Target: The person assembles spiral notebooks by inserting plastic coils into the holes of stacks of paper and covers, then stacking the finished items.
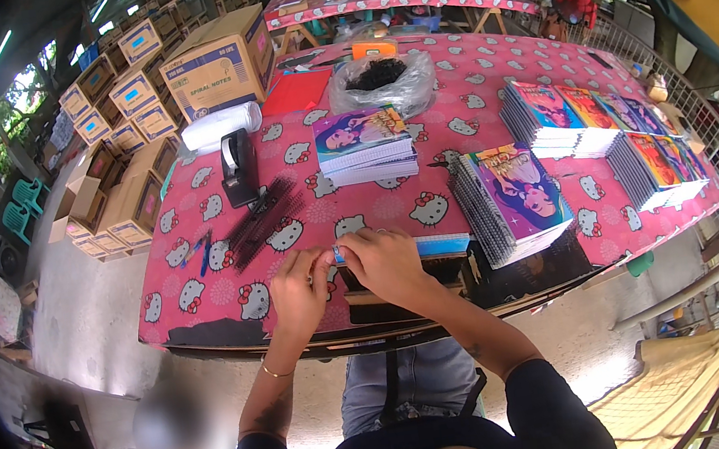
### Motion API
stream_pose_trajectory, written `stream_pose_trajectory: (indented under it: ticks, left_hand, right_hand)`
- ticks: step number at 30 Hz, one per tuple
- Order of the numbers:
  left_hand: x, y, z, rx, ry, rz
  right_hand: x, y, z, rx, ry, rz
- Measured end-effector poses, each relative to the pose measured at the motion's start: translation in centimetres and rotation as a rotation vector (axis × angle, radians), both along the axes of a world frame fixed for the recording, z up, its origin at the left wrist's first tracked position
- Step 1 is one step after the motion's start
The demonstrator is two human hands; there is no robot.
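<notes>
Left hand [298,290] and right hand [386,262], close together, pinch a notebook's edge [440,243]; black spiral coils [263,221] just beyond left hand.

Pink patterned table [490,105]; stacked cardboard boxes [135,95] left; concrete floor [77,310]; daylight through trees.

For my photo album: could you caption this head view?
Both hands, left and right, work a notebook at the pink table's edge beside stacked notebooks.
</notes>
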State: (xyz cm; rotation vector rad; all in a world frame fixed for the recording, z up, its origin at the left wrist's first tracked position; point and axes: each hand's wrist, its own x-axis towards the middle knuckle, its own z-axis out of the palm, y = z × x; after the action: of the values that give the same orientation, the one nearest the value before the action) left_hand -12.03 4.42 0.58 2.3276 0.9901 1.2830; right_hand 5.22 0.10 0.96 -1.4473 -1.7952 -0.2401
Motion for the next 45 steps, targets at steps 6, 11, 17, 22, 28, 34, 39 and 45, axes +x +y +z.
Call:
stream_pose_trajectory:
  ticks: [6, 11, 17, 22, 28, 34, 39, 45]
  left_hand:
    - [0.3, -0.1, -0.5, 0.062, -0.099, 0.008]
    - [0.0, -0.2, 0.0, -0.007, -0.005, -0.013]
    - [-0.4, 0.9, -0.6, 0.122, 0.013, -0.028]
    - [-0.1, 0.6, 0.2, -0.144, -0.051, -0.119]
    - [-0.2, 1.8, 0.1, -0.128, -0.020, -0.119]
    - [0.0, 2.0, 2.5, -0.161, 0.080, -0.237]
    - [-1.1, 3.4, 1.9, -0.127, 0.223, -0.338]
    - [0.1, 4.2, 1.7, 0.095, 0.379, -0.306]
  right_hand:
    - [-0.2, 0.0, 0.0, -0.009, -0.003, -0.012]
    - [-0.1, 0.1, -0.1, -0.018, 0.002, -0.019]
    - [-0.3, 0.2, 0.0, -0.015, 0.001, -0.016]
    - [0.1, 0.0, 0.1, -0.031, -0.021, -0.008]
    - [-0.1, 0.0, -0.1, 0.010, 0.003, 0.038]
    - [0.4, -0.4, 0.0, -0.080, 0.042, 0.029]
    - [1.3, -1.2, 1.5, 0.005, -0.083, 0.109]
    - [3.5, -1.9, 0.5, -0.140, -0.049, 0.036]
